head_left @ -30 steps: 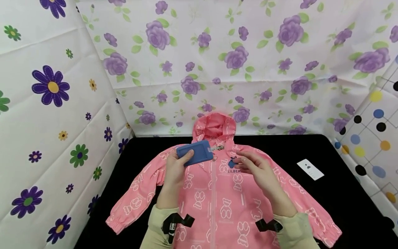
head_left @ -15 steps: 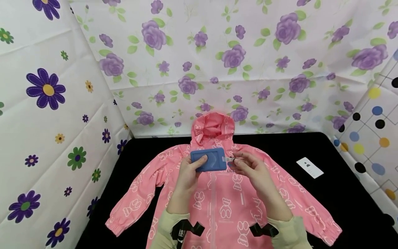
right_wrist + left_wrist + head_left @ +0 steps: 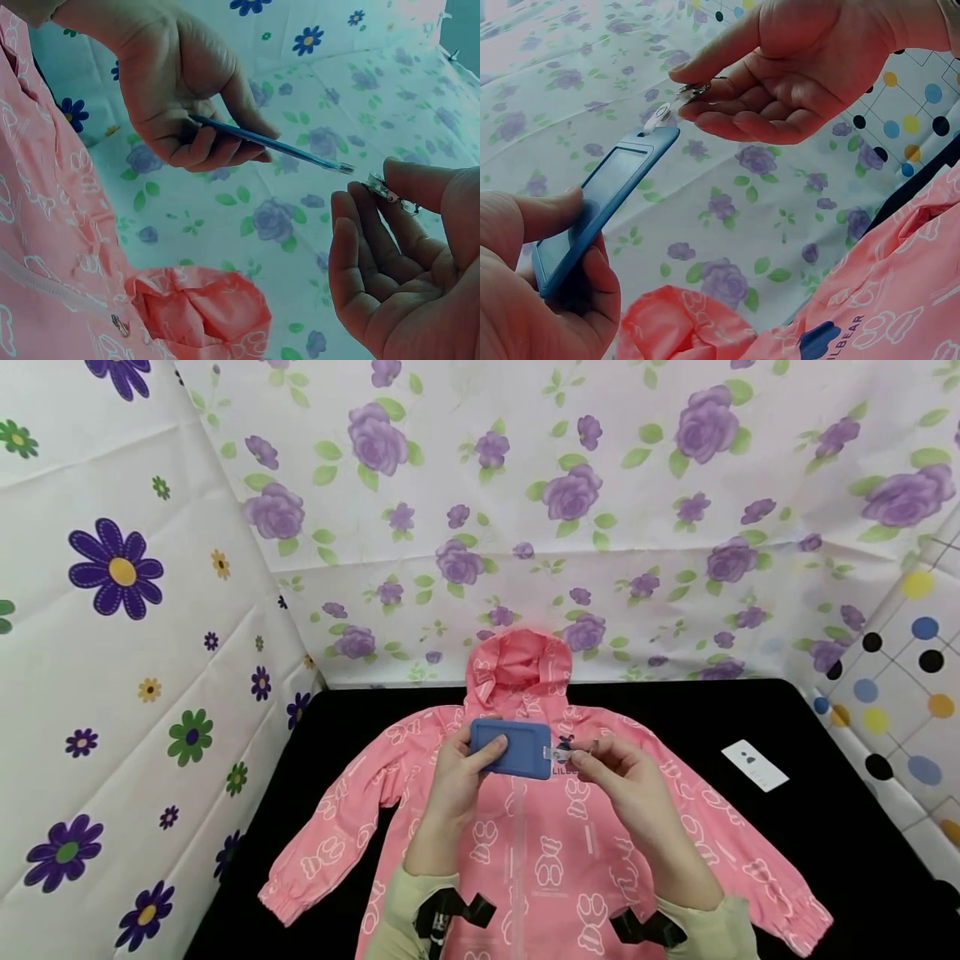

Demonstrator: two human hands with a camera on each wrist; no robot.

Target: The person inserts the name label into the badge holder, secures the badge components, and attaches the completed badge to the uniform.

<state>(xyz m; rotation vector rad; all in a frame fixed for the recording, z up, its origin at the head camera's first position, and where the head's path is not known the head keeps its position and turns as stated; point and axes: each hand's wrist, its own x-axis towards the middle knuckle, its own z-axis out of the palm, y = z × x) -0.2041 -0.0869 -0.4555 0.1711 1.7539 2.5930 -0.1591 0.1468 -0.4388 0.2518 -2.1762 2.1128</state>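
My left hand [image 3: 453, 781] grips a blue badge holder [image 3: 528, 750] by its left end, thumb flat on its front and fingers behind. A clear strap [image 3: 658, 118] joins the holder's other end to a small metal clip [image 3: 693, 91]. Thumb and fingertips of my right hand [image 3: 630, 781] pinch that clip, seen close up in both wrist views. Both hands are held above a pink hooded jacket [image 3: 551, 835] with white bear outlines, spread out front up. Part of its chest print is hidden behind the right fingers.
A white card [image 3: 754, 766] with a dark figure printed on it lies on the black table [image 3: 675, 697], right of the jacket. Flower-patterned cloth [image 3: 420, 518] stands behind the table. More patterned sheets flank it left and right.
The left hand has brought the badge holder right and slightly down, levelling it. The right hand, earlier apart from the clip, has taken hold of it.
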